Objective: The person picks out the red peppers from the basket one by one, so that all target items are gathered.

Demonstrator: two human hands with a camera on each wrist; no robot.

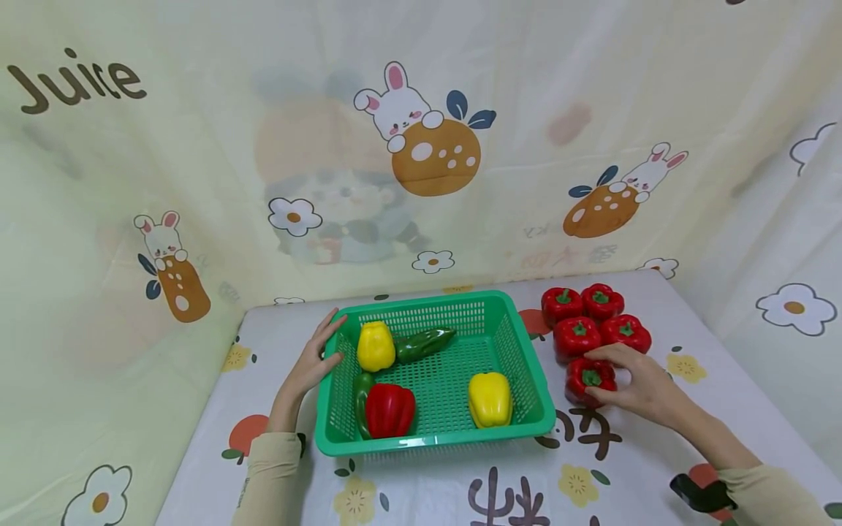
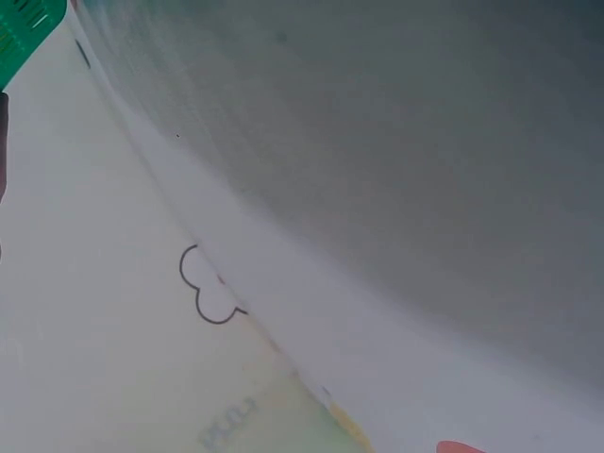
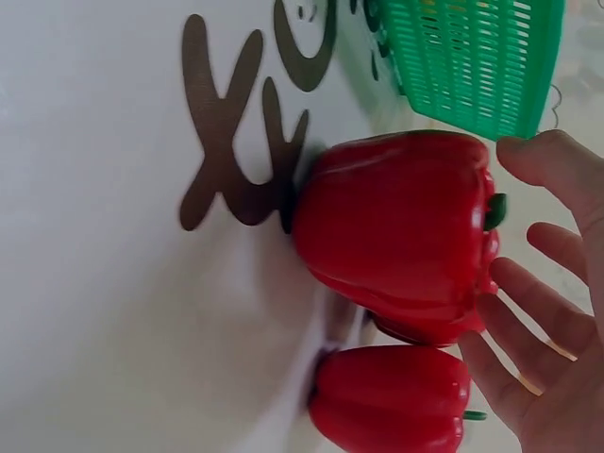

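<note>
My left hand (image 1: 314, 364) is at the left rim of the green plastic basket (image 1: 520, 365), fingers extended and thumb toward the inside. In the left wrist view only a corner of the basket (image 2: 24, 33) shows. At the right, my right hand (image 1: 647, 387) reaches over the nearest red bell pepper (image 1: 582, 380), with thumb and fingertips about its stem end. The right wrist view shows this pepper (image 3: 396, 226) beside my spread fingers (image 3: 538, 311), which are not curled round it. Several more red bell peppers (image 1: 577, 336) stand behind it.
Inside the basket lie a yellow bell pepper (image 1: 376, 347) at back left, another yellow one (image 1: 490, 400) at front right, a red bell pepper (image 1: 391, 411), and two long dark green vegetables (image 1: 424, 345). A patterned cloth (image 1: 408, 489) covers the table; patterned curtains (image 1: 513, 219) hang around it.
</note>
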